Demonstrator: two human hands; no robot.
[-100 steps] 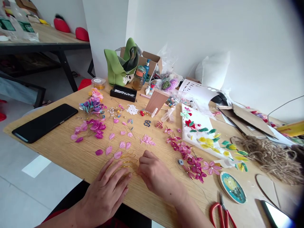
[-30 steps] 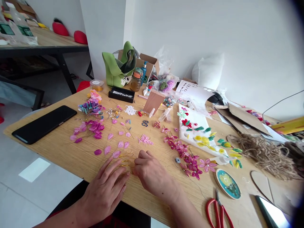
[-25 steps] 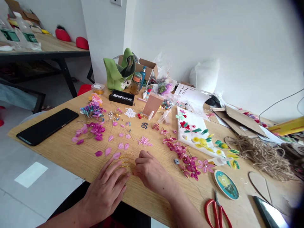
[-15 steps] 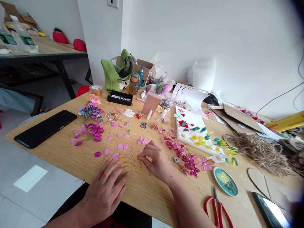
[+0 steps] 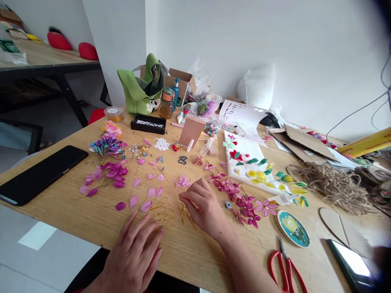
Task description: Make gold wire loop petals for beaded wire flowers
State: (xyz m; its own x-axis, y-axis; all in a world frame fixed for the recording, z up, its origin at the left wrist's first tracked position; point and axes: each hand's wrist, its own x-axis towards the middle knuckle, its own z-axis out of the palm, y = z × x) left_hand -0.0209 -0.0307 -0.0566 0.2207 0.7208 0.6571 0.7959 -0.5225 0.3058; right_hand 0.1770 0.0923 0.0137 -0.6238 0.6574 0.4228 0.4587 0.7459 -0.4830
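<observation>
My left hand (image 5: 134, 252) lies palm down at the table's near edge, fingers spread and holding nothing. Just beyond its fingertips is a group of gold wire loops (image 5: 165, 213), with pale pink petals (image 5: 146, 206) and a dark magenta petal (image 5: 120, 206) close by. My right hand (image 5: 203, 205) is to the right of those loops, thumb and fingers pinched together. Whatever is in the pinch is too small to make out. Beneath these fingers lie more gold wire pieces (image 5: 182, 215). Magenta wire-framed flowers (image 5: 241, 199) spread to the right of this hand.
Red-handled pliers (image 5: 284, 264) lie near right, below a round painted dish (image 5: 293, 228). Two phones, a black one (image 5: 42, 173) at left and one with a lit screen (image 5: 351, 260) at right, flank the work area. A green bag (image 5: 139, 91) and coiled twine (image 5: 330, 185) stand farther off.
The camera view has turned slightly. My left hand has drawn back a little from the gold wire loops. My right hand keeps its pinch over nearly the same spot.
</observation>
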